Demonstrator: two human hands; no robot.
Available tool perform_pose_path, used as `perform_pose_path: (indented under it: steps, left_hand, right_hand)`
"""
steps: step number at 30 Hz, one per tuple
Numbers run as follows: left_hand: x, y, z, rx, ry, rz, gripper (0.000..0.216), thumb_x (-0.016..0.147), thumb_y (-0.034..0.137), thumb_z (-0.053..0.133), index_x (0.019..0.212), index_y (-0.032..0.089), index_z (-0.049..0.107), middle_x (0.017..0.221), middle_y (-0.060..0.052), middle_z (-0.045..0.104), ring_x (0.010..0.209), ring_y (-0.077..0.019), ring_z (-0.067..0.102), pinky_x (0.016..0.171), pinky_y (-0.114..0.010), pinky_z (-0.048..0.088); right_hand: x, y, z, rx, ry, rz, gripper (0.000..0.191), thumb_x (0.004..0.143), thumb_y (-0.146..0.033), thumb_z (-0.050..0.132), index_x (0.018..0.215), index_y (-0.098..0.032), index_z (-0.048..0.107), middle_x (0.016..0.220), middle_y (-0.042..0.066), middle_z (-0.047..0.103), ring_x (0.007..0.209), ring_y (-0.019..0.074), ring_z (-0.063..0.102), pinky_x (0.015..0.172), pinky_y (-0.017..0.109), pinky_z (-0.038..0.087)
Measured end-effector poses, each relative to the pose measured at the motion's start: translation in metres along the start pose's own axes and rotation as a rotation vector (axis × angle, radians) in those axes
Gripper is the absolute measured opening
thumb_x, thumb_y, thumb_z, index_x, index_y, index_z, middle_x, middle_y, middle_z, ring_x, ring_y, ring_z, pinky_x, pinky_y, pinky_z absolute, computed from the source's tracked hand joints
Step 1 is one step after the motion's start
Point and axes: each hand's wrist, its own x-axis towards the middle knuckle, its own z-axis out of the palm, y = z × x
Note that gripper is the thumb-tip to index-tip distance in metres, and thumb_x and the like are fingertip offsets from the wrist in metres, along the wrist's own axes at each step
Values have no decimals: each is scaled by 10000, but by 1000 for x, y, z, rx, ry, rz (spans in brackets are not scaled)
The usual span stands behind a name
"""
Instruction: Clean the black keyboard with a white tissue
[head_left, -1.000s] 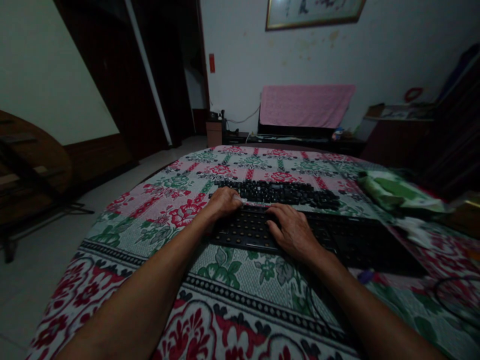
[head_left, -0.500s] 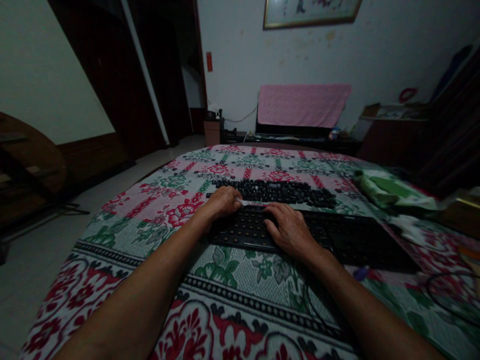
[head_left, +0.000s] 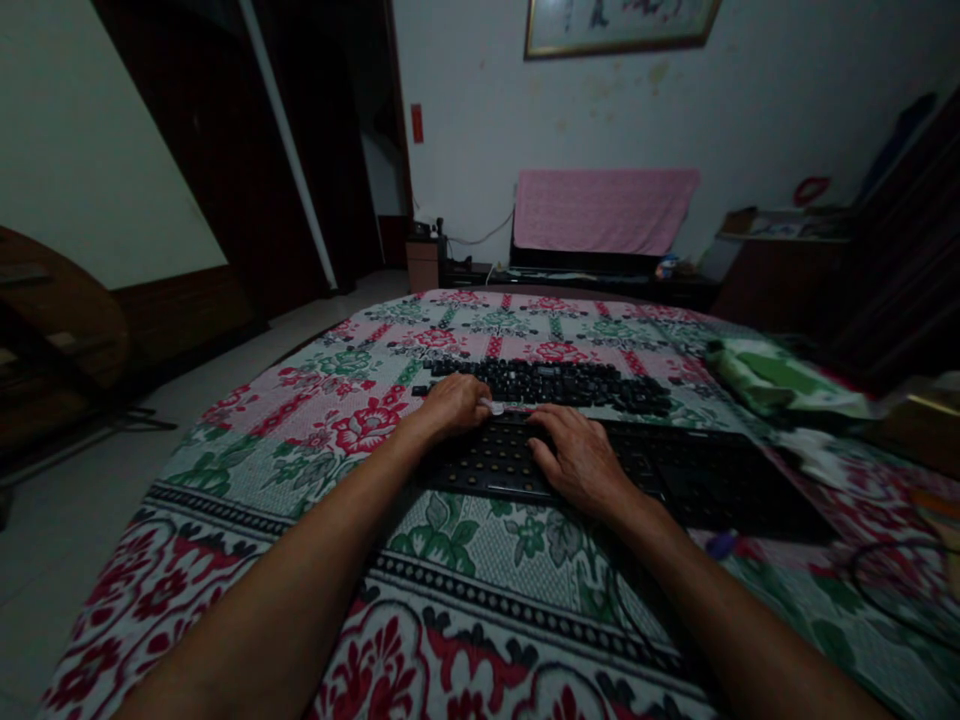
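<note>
A black keyboard base (head_left: pixel 675 480) with its keycaps off lies on a flowered tablecloth (head_left: pixel 465 560). Behind it lies a row of loose black keycaps (head_left: pixel 555 384). My left hand (head_left: pixel 453 404) rests at the base's far left corner, fingers curled round a thin pale stick (head_left: pixel 504 408) that points right. My right hand (head_left: pixel 576 458) lies palm down on the base, fingers bent and pressed on its top edge near the stick's tip.
A green patterned cloth bundle (head_left: pixel 772 382) lies at the right of the table. A dark cable (head_left: pixel 892 590) loops at the near right. Beyond the table stand a pink-draped low cabinet (head_left: pixel 604 210) and a dark doorway (head_left: pixel 315 150) at the left.
My left hand has slid slightly right along the base's top edge with the pale stick. My right hand has barely shifted. The view has drifted a little.
</note>
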Motion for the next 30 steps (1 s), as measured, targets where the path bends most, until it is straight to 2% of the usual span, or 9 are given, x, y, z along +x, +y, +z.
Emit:
perform_pose_path:
  steps: [3, 7, 10, 14, 18, 22, 26, 30]
  left_hand:
    - [0, -2, 1, -34, 11, -46, 263, 761, 291, 521, 935, 203, 698, 845, -47, 700, 819, -185, 621, 732, -246, 439]
    - [-1, -3, 3, -15, 127, -74, 268, 777, 305, 503, 937, 212, 697, 865, -54, 703, 824, -203, 625, 731, -275, 438]
    - [-1, -5, 4, -113, 158, -53, 275, 797, 324, 487, 941, 222, 698, 824, -30, 706, 778, -185, 628, 706, -262, 434]
    - [1, -4, 8, -166, 116, 41, 252, 791, 287, 504, 938, 226, 698, 844, -8, 697, 804, -162, 617, 720, -235, 431]
    - [-1, 6, 10, 36, 96, 83, 274, 813, 285, 485, 1006, 233, 674, 914, -51, 643, 866, -189, 595, 759, -268, 441]
    - [-5, 21, 10, 228, 93, 78, 287, 834, 256, 427, 990, 211, 664, 927, -80, 598, 839, -210, 601, 707, -294, 458]
    - [-5, 30, 13, 237, 127, -6, 282, 834, 253, 416, 937, 180, 668, 928, -93, 617, 824, -211, 614, 690, -290, 461]
    - [-1, 27, 16, 65, 140, -154, 254, 801, 280, 468, 892, 178, 682, 885, -85, 672, 850, -204, 620, 734, -273, 457]
  right_hand:
    - [0, 1, 0, 2, -12, 3, 265, 843, -278, 470, 1076, -203, 571, 1197, 87, 565, 1106, 231, 483, 900, 397, 363]
    - [1, 0, 0, 3, -15, 12, 266, 849, -280, 467, 1082, -198, 565, 1207, 81, 559, 1114, 231, 478, 922, 398, 348]
    - [0, 0, -1, 8, -15, 11, 263, 846, -276, 471, 1081, -201, 565, 1206, 81, 560, 1116, 231, 475, 918, 396, 350]
    - [0, 0, -1, 8, -15, 9, 259, 847, -271, 465, 1076, -201, 565, 1201, 81, 561, 1113, 236, 472, 914, 396, 350]
    - [0, -1, -1, 9, -14, 13, 262, 845, -269, 464, 1077, -198, 563, 1200, 82, 561, 1112, 236, 470, 909, 394, 351]
    - [0, 0, 0, 11, -18, 9, 270, 849, -284, 459, 1084, -203, 564, 1207, 82, 557, 1118, 238, 468, 916, 396, 348]
    - [0, 1, 1, 14, -21, 8, 272, 847, -281, 463, 1089, -208, 563, 1216, 77, 554, 1130, 237, 466, 915, 398, 354]
    - [0, 1, 1, 4, -25, 8, 276, 851, -281, 460, 1093, -198, 564, 1220, 76, 552, 1130, 235, 472, 920, 401, 360]
